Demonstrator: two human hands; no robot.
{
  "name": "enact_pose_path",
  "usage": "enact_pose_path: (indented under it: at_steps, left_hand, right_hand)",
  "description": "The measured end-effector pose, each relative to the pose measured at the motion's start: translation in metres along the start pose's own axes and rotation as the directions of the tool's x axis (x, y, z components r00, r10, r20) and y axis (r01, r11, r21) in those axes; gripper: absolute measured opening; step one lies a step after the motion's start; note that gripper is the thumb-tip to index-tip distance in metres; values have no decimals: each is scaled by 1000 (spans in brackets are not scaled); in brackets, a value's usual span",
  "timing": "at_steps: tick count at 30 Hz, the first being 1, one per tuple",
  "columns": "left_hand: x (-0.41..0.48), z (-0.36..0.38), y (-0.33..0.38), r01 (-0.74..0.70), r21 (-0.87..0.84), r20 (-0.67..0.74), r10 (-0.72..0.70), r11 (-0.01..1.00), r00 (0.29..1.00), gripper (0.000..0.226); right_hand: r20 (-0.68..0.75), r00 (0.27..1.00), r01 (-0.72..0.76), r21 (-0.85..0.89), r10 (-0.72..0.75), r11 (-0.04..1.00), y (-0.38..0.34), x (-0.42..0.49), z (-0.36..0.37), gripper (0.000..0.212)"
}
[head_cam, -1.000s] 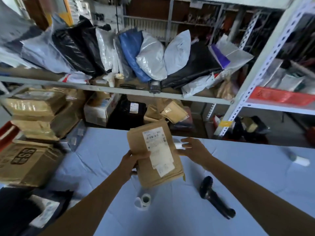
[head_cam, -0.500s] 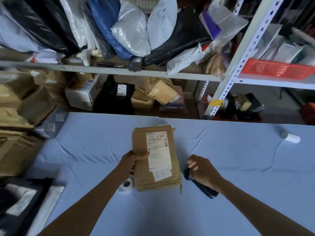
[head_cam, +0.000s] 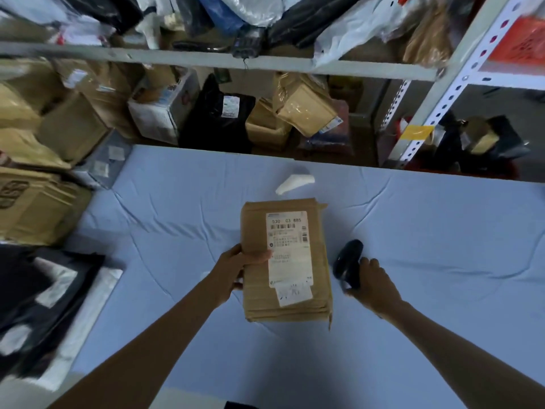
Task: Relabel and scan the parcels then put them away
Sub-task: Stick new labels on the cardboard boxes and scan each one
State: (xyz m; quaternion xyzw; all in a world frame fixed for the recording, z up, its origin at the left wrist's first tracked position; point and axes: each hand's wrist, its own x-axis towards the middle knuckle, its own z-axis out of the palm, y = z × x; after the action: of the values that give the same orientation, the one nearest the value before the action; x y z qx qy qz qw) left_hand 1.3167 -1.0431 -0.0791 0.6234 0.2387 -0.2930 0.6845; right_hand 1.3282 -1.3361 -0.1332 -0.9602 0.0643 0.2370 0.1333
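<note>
— While your left grip (head_cam: 236, 268) holds the brown parcel (head_cam: 318, 261) by its left edge, thumb on top reaching the white label (head_cam: 290, 249), where is it?
— Over the blue counter (head_cam: 442, 231), label up, straight before you; it seems to rest there, but the view is not sure. Your right grip (head_cam: 373, 286) is closed round the black scanner (head_cam: 348, 259), just beside the parcel's right edge, not touching it.

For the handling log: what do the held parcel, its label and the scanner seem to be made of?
The parcel: brown kraft paper or thin cardboard, matte, creased with folded edges. The label: white matte paper, printed barcode. The barcode scanner: probably hard plastic, black, faint sheen on its rounded head.
</note>
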Motion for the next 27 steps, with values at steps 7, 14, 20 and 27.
enact_pose_path:
  at_steps: [7, 14, 20, 27]
  left_hand:
    - [-15, 18, 12, 14, 11, -61, -14, 1000, 998, 73]
    - [-24, 36, 40, -69, -16, -74, 68, 997, 995, 72]
    - [-30, 37, 48, -98, -72, -85, 92, 993, 992, 61]
    - [-32, 33, 49, -70, -42, -102, 65, 997, 993, 64]
  right_hand:
    - [-47, 977, -162, 467, 208, 869, -19, -21, -58, 14]
    - [-19, 997, -21, 844, 69, 536, -86, -93, -123, 5]
    - [-35, 998, 6, 880, 53, 475, -117, -111, -134, 10]
    - [-31, 999, 14, 881, 28, 472, -125, -118, -140, 14]
